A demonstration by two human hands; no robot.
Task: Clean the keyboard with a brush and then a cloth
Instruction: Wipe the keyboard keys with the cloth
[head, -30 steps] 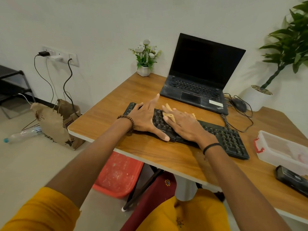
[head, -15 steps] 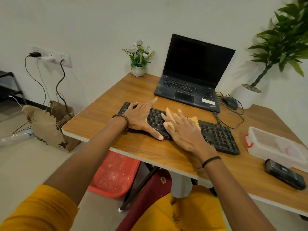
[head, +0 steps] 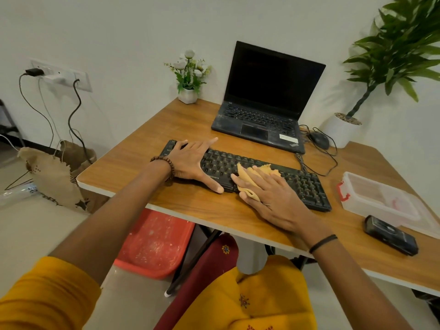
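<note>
A black keyboard (head: 307,184) lies across the middle of the wooden desk (head: 142,151). My left hand (head: 192,160) rests flat on its left end, fingers spread, holding it down. My right hand (head: 271,198) presses a yellow cloth (head: 247,177) onto the keys near the keyboard's middle and front edge. The cloth is partly covered by my fingers. No brush is in view.
An open black laptop (head: 266,110) stands behind the keyboard, with a mouse (head: 319,140) and its cable to the right. A clear plastic box (head: 378,201) and a black device (head: 390,234) lie at the right. A small flower pot (head: 188,94) and a large potted plant (head: 342,129) stand at the back.
My right hand has slid the cloth rightwards and toward the keyboard's front edge. My left hand has stayed on the left end.
</note>
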